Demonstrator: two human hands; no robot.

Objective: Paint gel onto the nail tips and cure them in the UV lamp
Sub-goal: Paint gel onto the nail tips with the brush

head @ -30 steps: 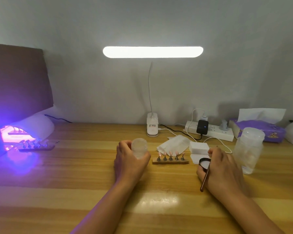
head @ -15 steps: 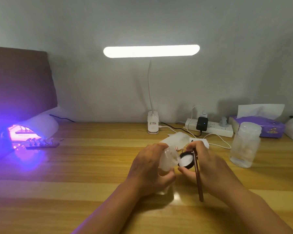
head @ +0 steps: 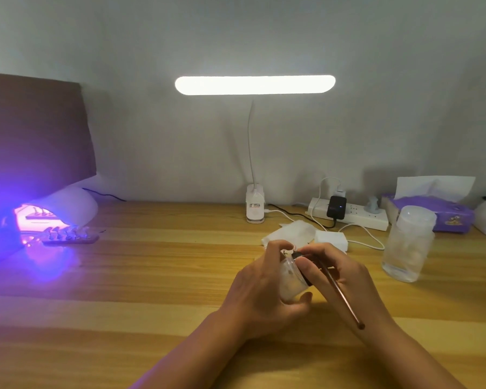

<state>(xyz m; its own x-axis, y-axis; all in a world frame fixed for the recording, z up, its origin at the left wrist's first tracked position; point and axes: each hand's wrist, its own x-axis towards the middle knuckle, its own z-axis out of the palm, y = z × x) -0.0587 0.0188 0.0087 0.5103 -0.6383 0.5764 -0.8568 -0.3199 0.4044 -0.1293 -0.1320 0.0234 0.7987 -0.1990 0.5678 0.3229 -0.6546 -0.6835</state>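
UV lamp (head: pixel 68 203) far left on the desk (head: pixel 152 276): lit, purple glow, no change over the last second. One rack of nail tips (head: pixel 69 238) sits at its mouth, half in the light, so that batch looks mid-cure.

The change is centre-right. A second ago the hands were apart, with the lid off the jar. Now they've met.
- Left hand (head: pixel 261 290): fingers wrapped round the translucent gel jar (head: pixel 291 279), held tilted just above the desk.
- Right hand (head: pixel 345 273): fingertips pinch the black lid (head: pixel 297 255) against the jar mouth. The brush (head: pixel 343 299) is tucked in the same hand, with its handle pointing back toward the wrist.

The second rack of tips, which showed between the hands a second ago, is now hidden behind them.

My read: the jar is being capped, so gel pickup for this pass is probably done. Can't tell if the lid is seated or threaded. Next is likely to set the jar down and move the hidden rack to the lamp.
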